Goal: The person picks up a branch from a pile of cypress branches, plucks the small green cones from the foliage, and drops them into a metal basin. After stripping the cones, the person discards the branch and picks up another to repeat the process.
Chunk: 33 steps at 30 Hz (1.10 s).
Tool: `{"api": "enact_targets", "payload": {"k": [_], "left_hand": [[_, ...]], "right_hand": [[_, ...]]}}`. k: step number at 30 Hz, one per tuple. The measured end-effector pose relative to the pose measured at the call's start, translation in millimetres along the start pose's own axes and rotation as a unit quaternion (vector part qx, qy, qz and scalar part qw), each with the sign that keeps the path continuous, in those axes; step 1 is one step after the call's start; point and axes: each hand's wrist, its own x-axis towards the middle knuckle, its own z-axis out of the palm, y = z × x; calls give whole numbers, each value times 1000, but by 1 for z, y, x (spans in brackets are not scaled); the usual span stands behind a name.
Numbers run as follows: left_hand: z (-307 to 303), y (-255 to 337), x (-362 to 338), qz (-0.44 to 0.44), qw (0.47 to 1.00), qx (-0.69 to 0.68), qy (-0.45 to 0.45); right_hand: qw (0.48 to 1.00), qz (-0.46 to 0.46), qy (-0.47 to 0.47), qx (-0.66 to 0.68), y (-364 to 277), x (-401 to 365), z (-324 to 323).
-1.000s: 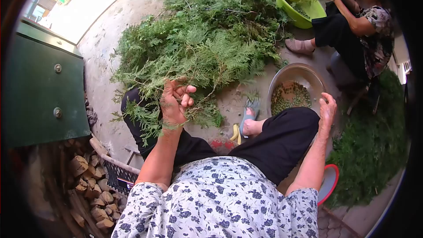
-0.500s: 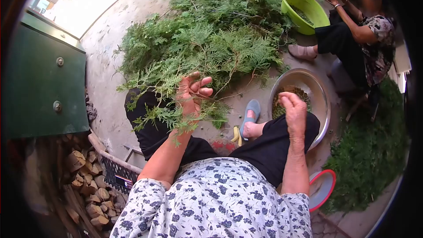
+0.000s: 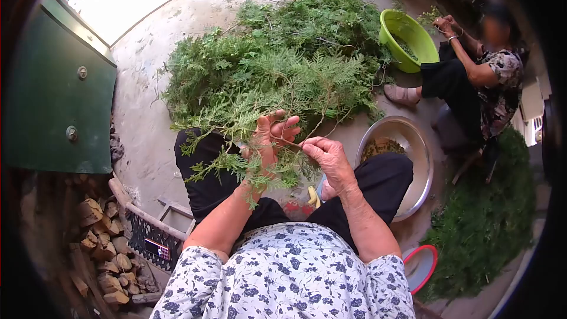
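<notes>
Short-sleeved white blouse (image 3: pixel 289 277) with navy flower print, black trousers (image 3: pixel 378 180)

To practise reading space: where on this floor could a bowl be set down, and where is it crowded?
Free: bare concrete between the green cabinet and the branch pile. Crowded: around the left hand and right hand on the sprig, steel bowl and cuttings heap.

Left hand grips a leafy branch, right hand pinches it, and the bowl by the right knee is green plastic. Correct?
No. The head view shows the bowl by the right knee is metal; the green plastic basin sits by the other person. Left hand grips the branch, right hand pinches it.
</notes>
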Motion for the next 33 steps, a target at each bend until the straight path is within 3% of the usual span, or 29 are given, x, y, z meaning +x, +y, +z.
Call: {"api": "enact_targets", "payload": {"k": [5, 9, 10, 11, 13, 14, 15, 17, 19, 21, 23, 24, 25, 27, 29, 33], "left_hand": [[3, 5, -4, 33, 997, 68, -22], [-3, 2, -1, 26, 998, 14, -63], [-4, 5, -3, 16, 992, -77, -101], [-3, 7, -6, 17, 992, -79, -98], [9, 27, -10, 22, 993, 70, -90], [-2, 27, -4, 18, 981, 133, -138], [-13, 32, -1, 20, 982, 132, -136], [-28, 42, 7, -51, 965, 134, -220], [-21, 72, 8, -13, 915, 306, -263], [-35, 89, 20, -39, 738, 595, -315], [-16, 129, 18, -173, 652, 691, -260], [-47, 121, 29, 48, 595, 727, -339], [-35, 136, 30, -129, 746, 634, -158], [-50, 150, 46, -59, 844, 521, -113], [-51, 156, 70, -6, 902, 429, -53], [-53, 150, 112, 20, 943, 329, 39]], "right_hand": [[998, 5, -33, 60, 6, 9, 4], [994, 35, -57, 86, 2, 10, 5], [991, 23, -64, 117, 6, 15, 5], [991, 25, -67, 115, 7, 15, 4], [993, -35, -37, 105, -4, 16, 4], [995, -34, -21, 88, -8, 17, 2], [995, -33, -24, 87, -10, 20, -3], [996, -42, 15, 76, -10, 26, -18], [991, -81, 72, 74, -22, 33, -28], [986, -124, 110, 5, -27, 43, -45], [979, -128, 142, -69, -38, 50, -61], [974, -131, 155, -98, -41, 54, -68], [971, -144, 143, -128, -43, 59, -78], [937, -145, 76, -308, -64, 56, -88], [873, -149, -25, -464, -72, 59, -91], [734, -97, -268, -617, -52, 68, -72]]}}
